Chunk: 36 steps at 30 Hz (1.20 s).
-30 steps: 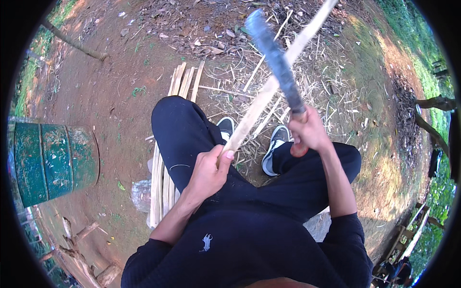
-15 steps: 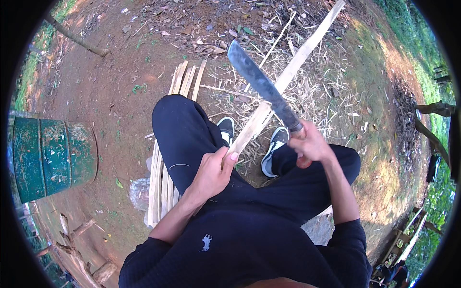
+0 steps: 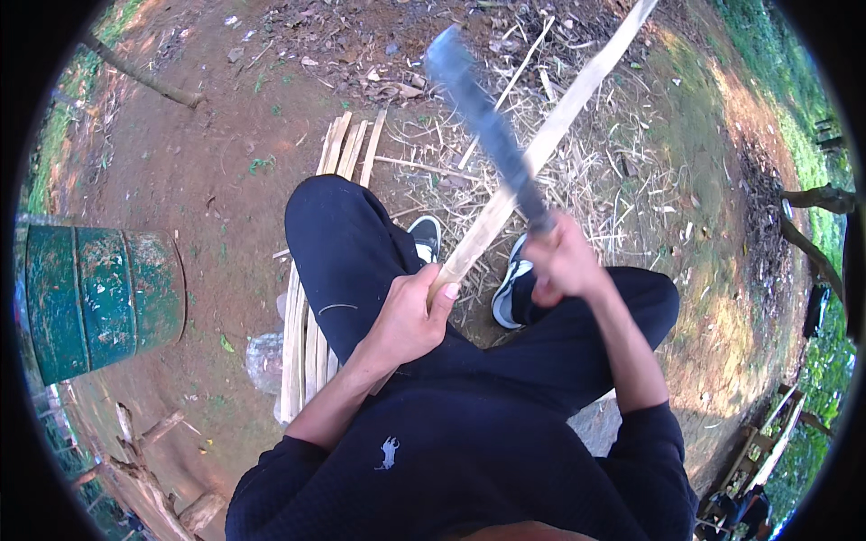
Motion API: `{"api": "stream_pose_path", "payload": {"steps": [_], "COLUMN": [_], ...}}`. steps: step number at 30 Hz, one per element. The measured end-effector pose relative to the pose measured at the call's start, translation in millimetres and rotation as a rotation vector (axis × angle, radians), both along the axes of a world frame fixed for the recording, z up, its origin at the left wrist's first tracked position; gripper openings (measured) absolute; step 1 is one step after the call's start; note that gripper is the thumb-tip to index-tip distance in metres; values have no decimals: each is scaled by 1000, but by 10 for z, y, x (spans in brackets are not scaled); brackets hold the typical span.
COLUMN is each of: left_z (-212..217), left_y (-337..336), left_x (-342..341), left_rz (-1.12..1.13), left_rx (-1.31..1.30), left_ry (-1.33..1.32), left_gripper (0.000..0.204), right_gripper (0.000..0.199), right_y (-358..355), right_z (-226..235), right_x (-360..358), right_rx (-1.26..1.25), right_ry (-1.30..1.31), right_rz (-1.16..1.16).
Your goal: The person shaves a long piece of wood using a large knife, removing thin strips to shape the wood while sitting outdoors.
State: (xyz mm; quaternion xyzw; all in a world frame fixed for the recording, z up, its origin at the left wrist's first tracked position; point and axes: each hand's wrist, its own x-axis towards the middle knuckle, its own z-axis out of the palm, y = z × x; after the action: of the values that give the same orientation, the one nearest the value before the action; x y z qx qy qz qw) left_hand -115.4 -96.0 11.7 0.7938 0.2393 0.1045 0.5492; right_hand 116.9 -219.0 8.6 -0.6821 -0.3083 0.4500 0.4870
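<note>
My left hand (image 3: pixel 417 311) grips the near end of a long, pale wooden strip (image 3: pixel 577 99), thumb on top. The strip slants away from me to the far right, passing between my knees. In my right hand (image 3: pixel 566 260) is a machete (image 3: pixel 483 117), held by its handle. Its dark, broad blade points up and away to the left, crossing over the strip and smeared by motion near the tip. Whether the edge touches the wood I cannot tell. The fingers of my right hand are wrapped round the handle, which is mostly hidden.
Several split wooden strips (image 3: pixel 347 149) lie beside and under my left leg. Pale shavings (image 3: pixel 595 203) cover the ground ahead. A green metal drum (image 3: pixel 104 293) stands at the left, near a branch frame (image 3: pixel 149 469). Clear plastic (image 3: pixel 264 362) lies by the strips.
The machete has swung a little left and away from me, its blade now steeper. My left hand and the strip's near end have shifted slightly right.
</note>
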Motion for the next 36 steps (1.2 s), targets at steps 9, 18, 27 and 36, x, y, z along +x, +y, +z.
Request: {"api": "stream_pose_path", "payload": {"steps": [9,18,27,36], "left_z": [-29,-9,-50,-55], "left_y": [-11,0,-123,-174], "left_x": [50,166,-53,-220], "left_rz": [24,38,28,-11], "left_rx": [22,49,-87,-60], "left_ry": [-15,-50,43,81], "left_gripper": [23,22,16,17], "right_gripper": [11,4,9,16], "right_y": [-62,-5,-38,-243], "right_z": [181,230,120,-345], "right_x": [-203,-224,333,371], "right_rx": [-243,-160,-42,160], "right_ry": [144,29,-795,-1688], "right_rz": [63,100,-137,105]}}
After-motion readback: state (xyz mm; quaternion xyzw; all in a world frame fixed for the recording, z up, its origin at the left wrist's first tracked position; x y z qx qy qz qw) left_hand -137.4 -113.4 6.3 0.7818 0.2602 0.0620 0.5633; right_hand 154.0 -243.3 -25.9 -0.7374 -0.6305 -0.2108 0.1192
